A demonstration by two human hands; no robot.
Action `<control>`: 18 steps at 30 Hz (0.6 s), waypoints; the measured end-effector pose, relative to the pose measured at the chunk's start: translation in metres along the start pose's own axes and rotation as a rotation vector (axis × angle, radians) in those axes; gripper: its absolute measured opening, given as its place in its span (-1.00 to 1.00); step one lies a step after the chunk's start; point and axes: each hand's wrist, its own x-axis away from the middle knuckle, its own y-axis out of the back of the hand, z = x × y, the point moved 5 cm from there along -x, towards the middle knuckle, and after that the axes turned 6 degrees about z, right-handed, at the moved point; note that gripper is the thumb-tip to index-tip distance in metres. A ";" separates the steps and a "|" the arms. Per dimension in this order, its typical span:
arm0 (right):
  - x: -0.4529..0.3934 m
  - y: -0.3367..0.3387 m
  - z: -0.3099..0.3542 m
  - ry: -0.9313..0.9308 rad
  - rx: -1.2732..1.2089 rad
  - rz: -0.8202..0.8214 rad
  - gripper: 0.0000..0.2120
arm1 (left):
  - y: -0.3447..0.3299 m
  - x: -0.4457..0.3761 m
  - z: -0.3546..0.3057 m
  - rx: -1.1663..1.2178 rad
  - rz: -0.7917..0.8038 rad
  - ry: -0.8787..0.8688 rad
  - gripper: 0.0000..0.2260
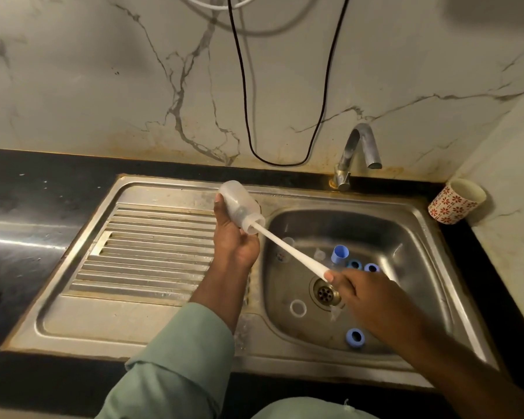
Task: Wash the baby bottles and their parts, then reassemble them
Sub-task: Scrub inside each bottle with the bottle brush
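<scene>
Two hands work above a steel sink [430,237] set in a dark bench [28,207], as I watch through the head camera. The left hand [235,237] is raised over the divide between ribbed drainboard [152,246] and basin, fingers curled round a clear baby bottle [239,207] tilted with its mouth down toward the right and its base up toward the wall. The left grip is clenched on that bottle. A green sleeve [179,352] covers the left forearm.

The right hand [350,287] reaches in from the lower right over the drain [324,293], thumb and fingers pinching the near end of a white brush handle [288,251], so the right grip grasps the brush. The handle runs up-left straight into the bottle's mouth.

In the basin lie four blue parts [355,337], one upright [340,254], and a white ring [298,308]. Several clear pieces near the handle are too faint for me to identify. The brush head is blurred inside the bottle. The right forearm hides part of the basin floor, and its elbow is cut off by the frame edge.

A curved tap [359,149] stands behind the basin; a patterned cup [456,201] sits on the bench at right.
</scene>
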 end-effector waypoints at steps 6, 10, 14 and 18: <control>0.003 0.015 0.009 0.087 -0.039 0.033 -0.46 | 0.014 0.002 -0.007 -0.024 -0.030 -0.045 -0.34; -0.007 0.006 0.027 0.077 0.007 0.026 -0.43 | 0.019 0.004 -0.021 -0.017 -0.048 -0.079 -0.38; -0.002 0.010 0.034 0.073 0.065 0.051 -0.34 | 0.028 0.006 -0.040 -0.077 -0.097 -0.139 -0.44; -0.019 0.010 0.050 0.046 0.220 0.024 -0.47 | 0.031 0.008 -0.035 -0.167 -0.063 -0.174 -0.49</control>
